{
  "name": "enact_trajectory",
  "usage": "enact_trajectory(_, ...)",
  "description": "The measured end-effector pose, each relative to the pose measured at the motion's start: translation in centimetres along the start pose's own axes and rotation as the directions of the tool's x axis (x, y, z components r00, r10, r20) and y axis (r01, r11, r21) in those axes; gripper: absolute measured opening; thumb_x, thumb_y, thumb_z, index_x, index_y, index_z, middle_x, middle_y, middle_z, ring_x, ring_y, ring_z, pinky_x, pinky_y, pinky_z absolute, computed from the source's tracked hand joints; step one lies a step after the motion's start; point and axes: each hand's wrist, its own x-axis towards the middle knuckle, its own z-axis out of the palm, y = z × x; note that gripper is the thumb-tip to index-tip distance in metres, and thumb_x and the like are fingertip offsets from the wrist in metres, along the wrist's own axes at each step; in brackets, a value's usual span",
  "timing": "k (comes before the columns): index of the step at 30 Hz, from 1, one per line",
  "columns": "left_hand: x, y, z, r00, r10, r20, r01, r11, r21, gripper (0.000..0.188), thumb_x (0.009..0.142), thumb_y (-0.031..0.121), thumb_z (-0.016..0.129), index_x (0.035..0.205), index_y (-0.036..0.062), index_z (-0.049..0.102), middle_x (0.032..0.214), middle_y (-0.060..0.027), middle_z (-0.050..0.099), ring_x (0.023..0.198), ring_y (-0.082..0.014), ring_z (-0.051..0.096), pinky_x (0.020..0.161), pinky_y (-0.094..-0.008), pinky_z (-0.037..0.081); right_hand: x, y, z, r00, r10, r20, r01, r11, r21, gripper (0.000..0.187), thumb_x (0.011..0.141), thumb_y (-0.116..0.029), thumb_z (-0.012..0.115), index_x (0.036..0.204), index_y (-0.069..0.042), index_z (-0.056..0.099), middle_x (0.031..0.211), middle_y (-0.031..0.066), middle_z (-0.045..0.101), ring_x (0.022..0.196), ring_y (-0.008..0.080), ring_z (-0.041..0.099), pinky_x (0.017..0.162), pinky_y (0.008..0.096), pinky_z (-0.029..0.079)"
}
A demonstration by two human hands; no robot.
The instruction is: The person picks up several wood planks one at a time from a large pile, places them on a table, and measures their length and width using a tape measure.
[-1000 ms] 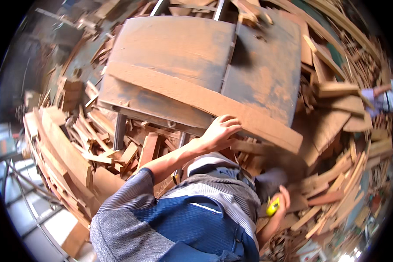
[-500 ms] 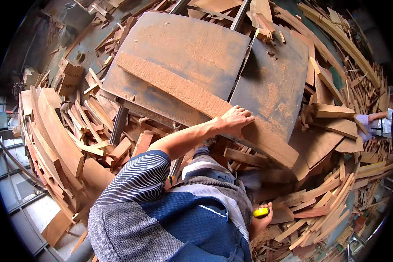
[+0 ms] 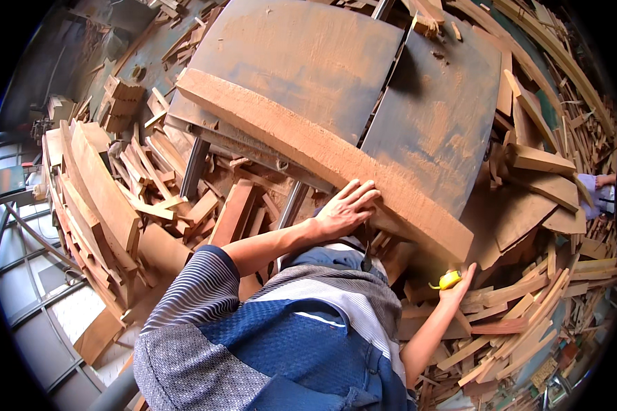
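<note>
The right hand (image 3: 457, 288) holds a yellow tape measure (image 3: 449, 279) against the palm with its fingertips stretched out, near the right end of the board. That hold looks loose; if the palm turns or bumps the board end, the tape measure could drop into the scrap wood (image 3: 511, 335) on that side.

The left hand (image 3: 348, 207), well apart from the right, lays its fingers over the near edge of the wooden board (image 3: 301, 149). Its thumb is hidden, so I cannot tell whether it grips or merely rests.

The board lies along the near side of the tabletop (image 3: 432, 137), its right end jutting past the near edge. Its long axis runs diagonally, from a far end at upper left to a near end at lower right, pointing toward the right hand. Pressing down on that overhanging part could tip the board, and the dusty surface could let it slide or swing askew. The rough sawn edge might also splinter into the fingers.

Beyond the board, a dark slot (image 3: 380, 103) splits the tabletop; I cannot make out a blade there, yet a hand slipping that way would be a worry. At the far edge sits a small wood block (image 3: 426, 26), which a shifting board could knock off.
</note>
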Motion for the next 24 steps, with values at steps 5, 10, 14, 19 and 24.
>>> enact_trajectory(5, -0.6, 2.1, 0.5, 0.988, -0.151, 0.035, 0.151, 0.988, -0.007, 0.04, 0.083, 0.023, 0.069, 0.121, 0.0117, 0.069, 0.151, -0.0142, 0.046, 0.15, -0.0362, 0.03, 0.123, -0.0567, 0.021, 0.8, 0.3, 0.9, 0.994, 0.112, 0.015, -0.11, 0.99, -0.092, 0.07, 0.086, -0.061, 0.074, 0.138, -0.015, 0.058, 0.131, 0.0059, 0.063, 0.105, 0.0159, 0.064, 0.066, 0.0303, 0.053)
enact_trajectory(10, -0.1, 2.4, -0.8, 0.99, -0.129, 0.062, 0.134, 0.988, -0.073, 0.041, 0.075, 0.018, 0.079, 0.112, 0.0096, 0.065, 0.142, -0.0147, 0.05, 0.144, -0.0378, 0.038, 0.12, -0.056, 0.027, 1.7, 1.2, 0.2, 0.997, 0.035, 0.071, -0.029, 0.996, -0.083, 0.069, 0.087, -0.063, 0.071, 0.136, -0.015, 0.057, 0.121, 0.0093, 0.067, 0.087, 0.0169, 0.067, 0.059, 0.0309, 0.053)
enact_trajectory(14, -2.6, 1.8, -4.6, 0.961, -0.263, -0.081, 0.264, 0.965, -0.002, 0.041, 0.072, 0.012, 0.081, 0.108, 0.0054, 0.062, 0.13, -0.0175, 0.057, 0.133, -0.0399, 0.049, 0.112, -0.0546, 0.039, 0.2, 0.7, 0.8, 0.971, 0.153, 0.186, -0.135, 0.985, -0.109, 0.068, 0.085, -0.069, 0.07, 0.129, -0.017, 0.059, 0.121, 0.0134, 0.07, 0.056, 0.016, 0.061, 0.048, 0.0282, 0.052)
enact_trajectory(19, -5.9, -3.4, -7.3, 0.931, -0.363, -0.031, 0.364, 0.926, 0.101, 0.051, 0.071, 0.011, 0.083, 0.116, 0.0027, 0.062, 0.134, -0.0206, 0.056, 0.137, -0.0417, 0.045, 0.117, -0.0526, 0.037, 0.6, 1.7, 0.4, 0.973, 0.124, 0.194, -0.125, 0.992, -0.006, 0.072, 0.085, -0.065, 0.072, 0.133, -0.014, 0.057, 0.12, 0.0174, 0.069, 0.057, 0.0152, 0.061, 0.049, 0.0277, 0.052)
enact_trajectory(24, -5.8, -11.4, -9.3, 0.907, -0.408, 0.101, 0.371, 0.89, 0.265, 0.086, 0.071, 0.039, 0.088, 0.137, -0.0023, 0.052, 0.15, -0.0249, 0.046, 0.146, -0.0414, 0.036, 0.122, -0.0513, 0.029, 1.0, 1.5, 1.0, 0.967, 0.107, 0.233, -0.116, 0.993, 0.025, 0.065, 0.088, -0.059, 0.073, 0.13, -0.011, 0.06, 0.11, 0.0153, 0.072, 0.057, 0.0153, 0.061, 0.053, 0.0273, 0.052)
